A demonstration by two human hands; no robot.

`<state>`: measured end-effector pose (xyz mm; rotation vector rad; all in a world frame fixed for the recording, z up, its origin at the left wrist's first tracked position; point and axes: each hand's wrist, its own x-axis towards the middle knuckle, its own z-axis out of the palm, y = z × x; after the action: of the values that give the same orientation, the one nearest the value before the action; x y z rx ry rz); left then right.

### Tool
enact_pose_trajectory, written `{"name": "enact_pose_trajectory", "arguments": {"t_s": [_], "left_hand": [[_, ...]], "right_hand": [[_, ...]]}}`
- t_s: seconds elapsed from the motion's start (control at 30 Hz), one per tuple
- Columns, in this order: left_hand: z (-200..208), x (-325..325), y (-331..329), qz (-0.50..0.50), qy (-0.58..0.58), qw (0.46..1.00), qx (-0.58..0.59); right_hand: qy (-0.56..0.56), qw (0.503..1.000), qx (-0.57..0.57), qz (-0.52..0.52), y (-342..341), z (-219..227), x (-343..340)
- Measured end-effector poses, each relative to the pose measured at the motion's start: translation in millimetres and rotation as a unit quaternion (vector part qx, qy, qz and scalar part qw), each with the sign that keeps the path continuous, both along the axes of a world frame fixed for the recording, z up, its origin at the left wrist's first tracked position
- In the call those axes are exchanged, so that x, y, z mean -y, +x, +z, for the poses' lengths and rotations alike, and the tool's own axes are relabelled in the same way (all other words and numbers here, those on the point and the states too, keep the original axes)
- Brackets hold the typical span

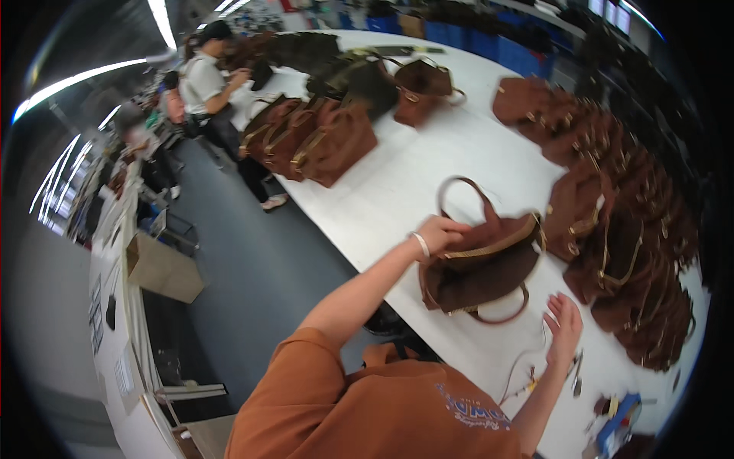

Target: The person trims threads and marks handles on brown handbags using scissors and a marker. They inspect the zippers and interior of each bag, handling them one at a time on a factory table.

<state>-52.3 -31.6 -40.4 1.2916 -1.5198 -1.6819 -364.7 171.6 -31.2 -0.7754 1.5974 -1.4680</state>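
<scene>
A brown handbag [483,277] with a gold zipper along its gaping mouth lies on the white table in front of me. One looped handle stands up on its far side and the other hangs toward me. My left hand [441,236] grips the bag's rim at the left end of the zipper, beside the base of the far handle. Off the bag's near right side, my right hand [564,325] is raised over the table, its fingers stretched out and holding nothing.
A heap of brown handbags [627,229] lines the table's right side. Several more bags [329,145] stand at the far left edge. Small tools and a blue item [618,424] lie near right. Beyond the table's left edge is a grey aisle with a cardboard box [162,268]; a person [205,88] works farther off.
</scene>
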Motion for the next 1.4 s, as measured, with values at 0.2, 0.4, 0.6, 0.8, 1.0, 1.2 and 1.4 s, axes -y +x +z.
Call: {"name": "enact_pose_trajectory", "arguments": {"t_s": [0.2, 0.4, 0.6, 0.8, 1.0, 1.2, 1.4], "left_hand": [[-38, -16, 38, 0.129, -0.014, 0.985, -0.110], [2, -29, 45, 0.004, -0.088, 0.994, 0.061], [90, -41, 37, -0.045, -0.266, 0.917, 0.295], [77, -26, 19, -0.083, -0.362, 0.910, 0.182], [65, -24, 58, -0.062, -0.230, 0.962, 0.136], [40, -59, 69, -0.068, -0.151, 0.983, 0.083], [55, -63, 72, -0.069, -0.120, 0.981, 0.137]], "right_hand": [[0.000, 0.995, 0.051, 0.088, 94, 6, 13], [-0.009, 0.994, -0.108, 0.015, 142, 16, 43], [-0.007, 0.999, 0.049, -0.014, 150, 8, 57], [-0.020, 0.999, 0.016, 0.020, 152, 26, 63], [0.000, 0.995, -0.064, -0.071, 101, 51, 67], [-0.010, 0.996, -0.089, -0.024, 89, 53, 79], [-0.044, 0.995, -0.084, 0.038, 82, 64, 102]]}}
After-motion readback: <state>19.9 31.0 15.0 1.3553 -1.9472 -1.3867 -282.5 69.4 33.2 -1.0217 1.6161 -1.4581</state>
